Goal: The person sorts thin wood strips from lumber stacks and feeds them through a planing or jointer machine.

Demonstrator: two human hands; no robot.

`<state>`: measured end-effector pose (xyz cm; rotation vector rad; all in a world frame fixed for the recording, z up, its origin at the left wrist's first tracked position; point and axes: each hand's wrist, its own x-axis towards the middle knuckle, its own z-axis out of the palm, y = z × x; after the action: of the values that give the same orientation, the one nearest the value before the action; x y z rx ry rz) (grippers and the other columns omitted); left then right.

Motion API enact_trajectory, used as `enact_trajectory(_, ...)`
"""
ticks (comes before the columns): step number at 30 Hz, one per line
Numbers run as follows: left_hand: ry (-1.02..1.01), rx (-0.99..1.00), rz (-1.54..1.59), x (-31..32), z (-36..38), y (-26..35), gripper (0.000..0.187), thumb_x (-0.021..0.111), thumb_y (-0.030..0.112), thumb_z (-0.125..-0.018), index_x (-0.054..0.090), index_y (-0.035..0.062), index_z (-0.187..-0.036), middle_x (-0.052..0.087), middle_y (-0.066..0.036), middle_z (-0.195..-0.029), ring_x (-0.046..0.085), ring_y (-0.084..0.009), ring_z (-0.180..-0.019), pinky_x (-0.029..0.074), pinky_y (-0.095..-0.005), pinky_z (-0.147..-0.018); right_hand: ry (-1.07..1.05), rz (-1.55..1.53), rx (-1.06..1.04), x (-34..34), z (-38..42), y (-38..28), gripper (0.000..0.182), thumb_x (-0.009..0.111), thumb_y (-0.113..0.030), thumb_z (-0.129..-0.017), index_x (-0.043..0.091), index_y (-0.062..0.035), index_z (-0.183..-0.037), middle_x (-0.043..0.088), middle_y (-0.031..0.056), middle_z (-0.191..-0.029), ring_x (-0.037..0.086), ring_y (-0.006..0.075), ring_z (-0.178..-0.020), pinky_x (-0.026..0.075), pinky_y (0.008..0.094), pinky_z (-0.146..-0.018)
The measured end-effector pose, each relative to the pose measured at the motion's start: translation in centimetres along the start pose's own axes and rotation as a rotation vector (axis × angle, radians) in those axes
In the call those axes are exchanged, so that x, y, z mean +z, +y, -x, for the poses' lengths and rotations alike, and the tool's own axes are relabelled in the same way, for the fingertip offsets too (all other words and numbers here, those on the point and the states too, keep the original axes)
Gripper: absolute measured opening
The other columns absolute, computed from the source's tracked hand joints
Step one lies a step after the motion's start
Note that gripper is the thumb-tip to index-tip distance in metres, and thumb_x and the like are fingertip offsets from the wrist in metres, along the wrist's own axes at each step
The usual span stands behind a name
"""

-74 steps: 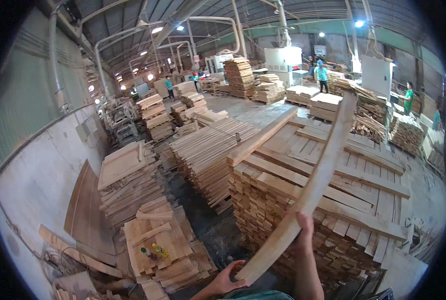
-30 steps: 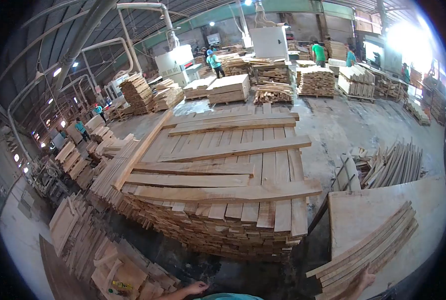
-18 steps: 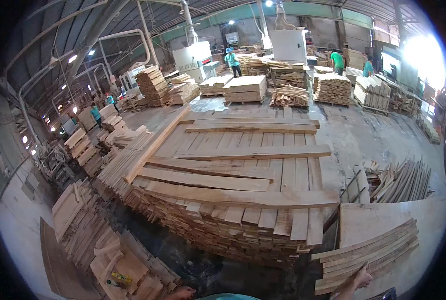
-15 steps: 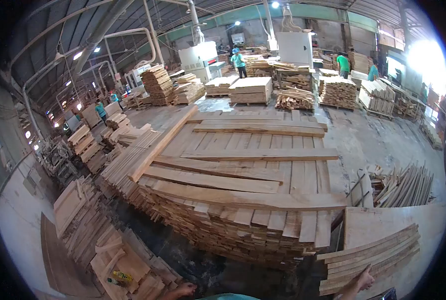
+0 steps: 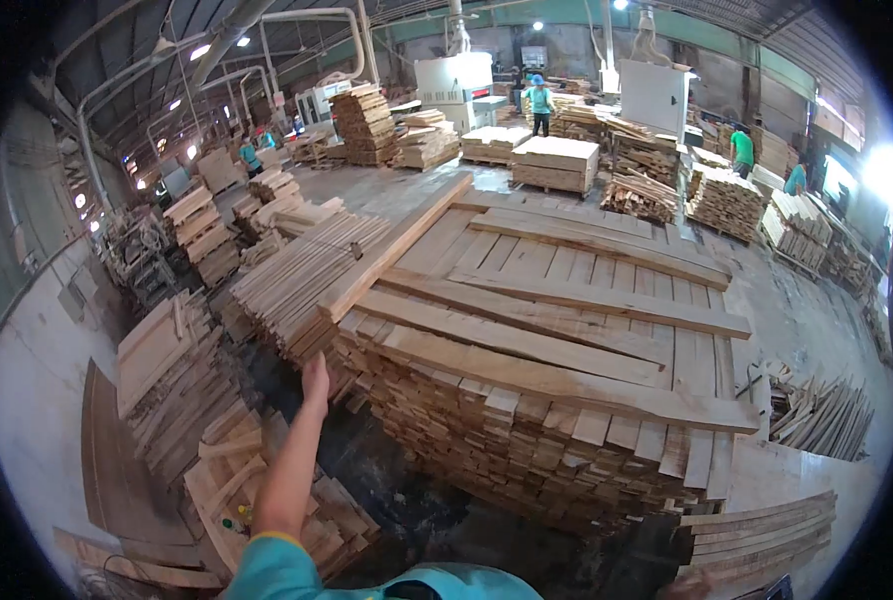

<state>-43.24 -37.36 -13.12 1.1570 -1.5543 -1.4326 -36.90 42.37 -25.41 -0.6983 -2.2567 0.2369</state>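
My left hand (image 5: 315, 382) is stretched forward below the near end of a long thick board (image 5: 397, 250), beside the left corner of a large plank stack (image 5: 527, 455); its fingers are too small to make out. Low at the right, my right hand (image 5: 689, 584) is blurred beside a small pile of planks (image 5: 762, 535); its fingers cannot be read. Several loose boards, one of them the front board (image 5: 567, 380), lie across the top of the large stack. Left of the thick board is a bundle of thin strips (image 5: 312, 265).
Offcuts (image 5: 242, 480) lie at the lower left beside a pale wall (image 5: 27, 400). Thin sticks (image 5: 822, 415) are heaped at the right. Further back, a person in blue-green (image 5: 541, 105) and a person in green (image 5: 742, 150) stand among wood stacks and machines (image 5: 454, 85).
My left hand has risen from the bottom edge and reached forward, its forearm now in view. My right hand has moved lower and left, off the small pile's top. The view has shifted left.
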Motion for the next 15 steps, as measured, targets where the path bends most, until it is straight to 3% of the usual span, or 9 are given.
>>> enact_trajectory(1,-0.081,-0.035,0.009,-0.2,-4.8,0.0,0.047,0.046,0.052,-0.105,0.044,0.0085,-0.122,0.052,-0.007,-0.092,0.054,-0.0156,-0.076,0.044,-0.0333,-0.065,-0.077,-0.106,-0.08,-1.7,1.9,-2.6,0.027,0.059,-0.017,-0.095,0.065,-0.001,-0.116,0.065,0.0231,-0.114,0.061,0.0396,-0.103,0.048,0.0488,-0.093)
enact_trajectory(2,-0.165,-0.068,0.018,-0.5,-9.2,-0.5,0.075,0.042,0.061,-0.104,0.037,0.0064,-0.155,0.057,-0.015,-0.119,0.061,-0.0193,-0.096,0.05,-0.0358,-0.079,-0.154,-0.211,-0.154,-2.8,3.6,-4.3,0.024,0.061,-0.012,-0.092,0.066,-0.0013,-0.114,0.064,0.0243,-0.112,0.06,0.0421,-0.102,0.048,0.0508,-0.093)
enact_trajectory(5,-0.003,-0.005,0.029,2.9,-9.0,5.1,0.074,0.043,0.065,-0.102,0.049,0.0031,-0.142,0.06,-0.013,-0.109,0.064,-0.0207,-0.091,0.052,-0.0368,-0.08,-0.321,-0.454,-0.269,-1.3,9.9,-4.7,0.026,0.066,-0.005,-0.087,0.067,-0.0033,-0.113,0.063,0.0236,-0.106,0.059,0.0438,-0.099,0.048,0.0532,-0.093)
enact_trajectory(7,0.03,-0.143,0.072,4.5,-8.6,7.4,0.054,0.055,0.057,-0.1,0.058,0.0061,-0.116,0.059,-0.004,-0.081,0.06,-0.016,-0.066,0.049,-0.0324,-0.061,-0.416,-0.46,-0.221,-1.4,13.4,-4.5,0.027,0.066,-0.007,-0.088,0.067,-0.0026,-0.114,0.063,0.0232,-0.107,0.059,0.0432,-0.099,0.048,0.0518,-0.093)
enact_trajectory(12,-0.169,-0.096,0.069,6.6,-11.7,6.0,0.057,0.071,0.05,-0.093,0.052,0.0029,-0.12,0.063,-0.01,-0.098,0.063,-0.019,-0.073,0.05,-0.0306,-0.058,-0.649,-0.498,-0.034,-1.1,18.9,-1.0,0.029,0.067,-0.01,-0.091,0.066,-0.0014,-0.118,0.065,0.0224,-0.11,0.061,0.039,-0.1,0.051,0.0457,-0.09)
enact_trajectory(14,0.005,0.107,-0.173,6.4,-7.7,8.1,0.06,0.073,0.047,-0.092,0.048,0.0019,-0.124,0.063,-0.01,-0.104,0.064,-0.0222,-0.079,0.054,-0.0348,-0.066,-0.727,-0.543,-0.007,0.9,22.1,3.1,0.031,0.067,-0.016,-0.094,0.065,-0.0011,-0.121,0.068,0.0215,-0.108,0.066,0.0353,-0.1,0.053,0.0423,-0.087)
enact_trajectory(15,0.007,0.435,-0.239,6.4,-8.1,6.3,0.061,0.076,0.039,-0.091,0.045,0.0011,-0.128,0.061,-0.014,-0.113,0.063,-0.0297,-0.096,0.054,-0.0437,-0.082,-0.724,-0.547,0.004,0.8,24.0,4.7,0.031,0.067,-0.016,-0.094,0.065,-0.0011,-0.121,0.068,0.0215,-0.108,0.066,0.0353,-0.1,0.053,0.0423,-0.087)
